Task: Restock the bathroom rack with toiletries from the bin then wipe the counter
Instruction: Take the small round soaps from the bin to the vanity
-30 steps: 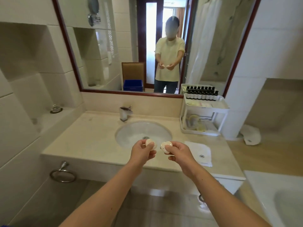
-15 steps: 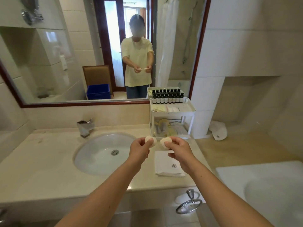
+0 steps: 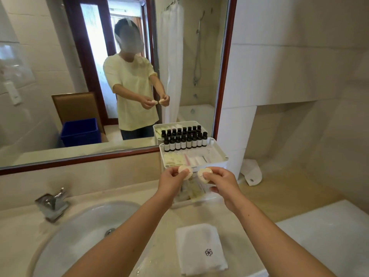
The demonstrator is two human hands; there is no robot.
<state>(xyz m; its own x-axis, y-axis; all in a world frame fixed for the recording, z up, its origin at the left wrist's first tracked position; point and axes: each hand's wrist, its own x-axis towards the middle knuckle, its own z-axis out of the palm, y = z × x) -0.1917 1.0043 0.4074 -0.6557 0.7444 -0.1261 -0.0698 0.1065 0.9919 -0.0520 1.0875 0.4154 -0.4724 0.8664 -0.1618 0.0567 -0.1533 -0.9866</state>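
Nearer than the fingers, a folded white towel lies on the counter. Its only mark is a dark flower emblem, with no words. Lower and to the left of the fingers are the sink and the faucet.

The left hand pinches a small round pale soap between its thumb and curled fingertips. The right hand pinches a second soap the same way. The two discs sit side by side, just apart. Faint specks on the right one are too small to read.

Just beyond the fingertips is the front rim of the white rack. Its top tray holds flat sachets and, farther back, dark bottles whose white labels cannot be read. Farther still, the mirror reflects the blue bin.

Half a second ago the hands pinched the same two soaps just above the towel. Now they are up at the rack's front edge, and the towel lies well nearer than the fingers.
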